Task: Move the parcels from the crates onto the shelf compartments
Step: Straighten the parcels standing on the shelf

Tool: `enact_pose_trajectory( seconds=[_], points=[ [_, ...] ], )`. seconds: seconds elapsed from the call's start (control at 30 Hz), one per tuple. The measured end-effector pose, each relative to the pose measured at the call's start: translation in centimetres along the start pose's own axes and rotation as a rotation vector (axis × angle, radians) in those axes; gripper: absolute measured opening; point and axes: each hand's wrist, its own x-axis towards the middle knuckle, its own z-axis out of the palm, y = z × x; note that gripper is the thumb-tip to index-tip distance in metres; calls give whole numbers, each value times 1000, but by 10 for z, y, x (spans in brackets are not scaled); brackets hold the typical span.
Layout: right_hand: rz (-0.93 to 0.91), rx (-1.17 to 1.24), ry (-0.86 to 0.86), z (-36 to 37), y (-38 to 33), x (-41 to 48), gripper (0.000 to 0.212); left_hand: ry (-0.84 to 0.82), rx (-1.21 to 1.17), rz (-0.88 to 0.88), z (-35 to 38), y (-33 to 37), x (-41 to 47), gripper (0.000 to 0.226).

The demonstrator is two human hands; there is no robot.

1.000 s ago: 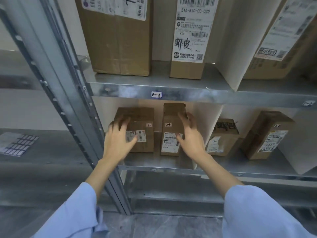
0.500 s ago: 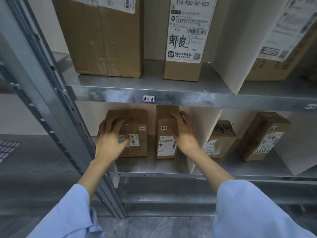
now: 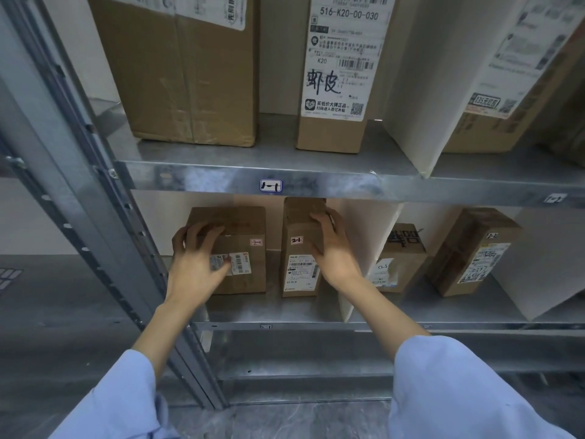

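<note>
Steel shelving fills the view, with a handwritten tag [image 3: 271,186] reading 1-1 stuck on one shelf [image 3: 348,189] edge. Below the tag and to its left, a wide box [image 3: 245,228] stands in the compartment. The left hand [image 3: 198,264] grips it, fingers curled over its top front edge and thumb across the label. Just below the tag, slightly right, a narrow box [image 3: 299,236] stands upright, apart from the wide one. The right hand [image 3: 332,248] holds its upper right corner, fingers wrapped round the side, thumb on the front.
</note>
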Motion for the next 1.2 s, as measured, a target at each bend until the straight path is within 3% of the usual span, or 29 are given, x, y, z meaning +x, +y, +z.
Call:
enact_pose_trajectory(
  seconds=[0.3, 0.5, 0.93, 1.2],
  points=[
    [103, -39, -74, -9, -3, 6, 70, -19, 19, -76, -3, 2, 11, 68],
    [122, -13, -154, -6, 2, 11, 68, -39, -52, -137, 0, -1, 11, 64],
    [172, -16, -153, -2, -4, 13, 69, -71, -3, -120, -2, -2, 9, 69],
    [115, 5, -99, -8, -2, 13, 59, -93, 22, -64, -9, 0, 12, 68]
  ],
)
